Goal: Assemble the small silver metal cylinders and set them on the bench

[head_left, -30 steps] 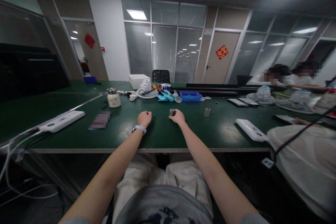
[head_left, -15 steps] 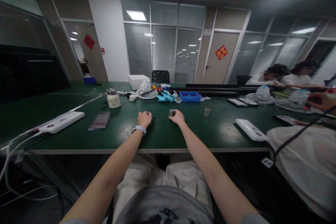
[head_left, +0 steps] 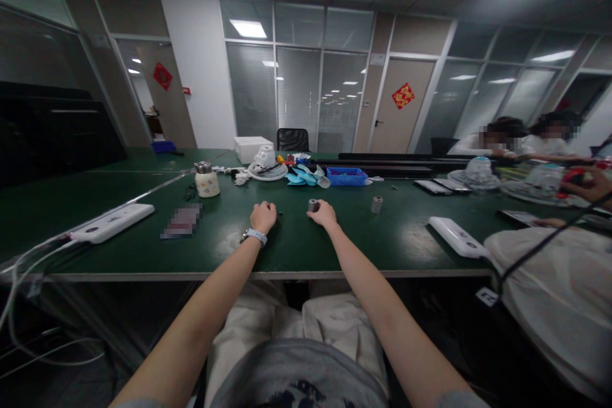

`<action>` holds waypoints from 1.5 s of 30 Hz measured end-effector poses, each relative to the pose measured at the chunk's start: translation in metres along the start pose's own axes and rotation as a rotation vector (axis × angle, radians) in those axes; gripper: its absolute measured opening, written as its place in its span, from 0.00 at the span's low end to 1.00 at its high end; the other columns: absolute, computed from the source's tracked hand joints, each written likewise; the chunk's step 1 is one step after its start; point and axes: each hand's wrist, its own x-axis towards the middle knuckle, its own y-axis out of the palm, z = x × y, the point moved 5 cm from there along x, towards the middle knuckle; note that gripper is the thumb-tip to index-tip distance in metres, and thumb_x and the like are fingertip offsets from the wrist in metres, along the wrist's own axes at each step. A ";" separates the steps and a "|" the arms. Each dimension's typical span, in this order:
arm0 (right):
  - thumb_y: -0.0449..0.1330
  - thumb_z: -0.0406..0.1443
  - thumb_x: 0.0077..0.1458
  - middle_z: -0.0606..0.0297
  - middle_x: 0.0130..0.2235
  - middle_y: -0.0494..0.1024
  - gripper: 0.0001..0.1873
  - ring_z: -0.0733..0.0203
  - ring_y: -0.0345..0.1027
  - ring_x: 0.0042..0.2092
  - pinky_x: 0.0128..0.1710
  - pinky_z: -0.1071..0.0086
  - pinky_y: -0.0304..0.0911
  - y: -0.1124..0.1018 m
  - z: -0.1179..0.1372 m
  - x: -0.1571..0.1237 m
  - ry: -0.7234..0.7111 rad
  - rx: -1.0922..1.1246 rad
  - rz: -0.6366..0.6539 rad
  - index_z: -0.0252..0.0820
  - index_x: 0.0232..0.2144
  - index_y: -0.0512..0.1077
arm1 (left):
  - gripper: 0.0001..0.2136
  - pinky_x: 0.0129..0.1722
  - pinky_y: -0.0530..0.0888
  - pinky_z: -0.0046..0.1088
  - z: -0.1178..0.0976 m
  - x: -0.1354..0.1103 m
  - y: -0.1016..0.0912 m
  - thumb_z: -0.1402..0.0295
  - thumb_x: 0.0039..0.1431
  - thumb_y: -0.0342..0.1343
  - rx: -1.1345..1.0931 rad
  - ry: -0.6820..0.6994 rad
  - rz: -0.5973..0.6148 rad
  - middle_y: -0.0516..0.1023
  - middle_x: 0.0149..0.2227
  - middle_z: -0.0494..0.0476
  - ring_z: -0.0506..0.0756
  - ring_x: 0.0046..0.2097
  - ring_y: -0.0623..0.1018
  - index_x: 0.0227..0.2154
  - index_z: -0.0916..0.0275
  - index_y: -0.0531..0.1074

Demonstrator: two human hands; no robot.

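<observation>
Both my forearms reach out over a dark green table (head_left: 296,248). My left hand (head_left: 263,215), with a watch on its wrist, rests on the table as a closed fist; whether it holds anything is hidden. A tiny dark speck lies just right of that fist. My right hand (head_left: 324,213) lies on the table with its fingers curled round a small grey metal cylinder (head_left: 312,204). A second grey cylinder (head_left: 377,204) stands alone to the right of that hand.
White power strips lie at left (head_left: 112,221) and right (head_left: 458,236). A white jar (head_left: 207,179), a dismantled fan (head_left: 268,164), pale blue fan blades (head_left: 306,175) and a blue tray (head_left: 347,176) sit farther back. A person in white (head_left: 549,293) sits at my right; others work beyond.
My hands have stayed put. At the far right another person's hand with a red object has come into view.
</observation>
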 end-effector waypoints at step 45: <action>0.58 0.50 0.55 0.54 0.48 0.72 0.24 0.51 0.63 0.52 0.49 0.60 0.58 0.004 0.020 -0.009 -0.242 -0.360 0.017 0.45 0.50 0.72 | 0.13 0.46 0.68 0.34 0.004 0.001 0.000 0.62 0.60 0.47 -0.092 -0.037 -0.051 0.72 0.47 0.67 0.61 0.49 0.73 0.43 0.63 0.65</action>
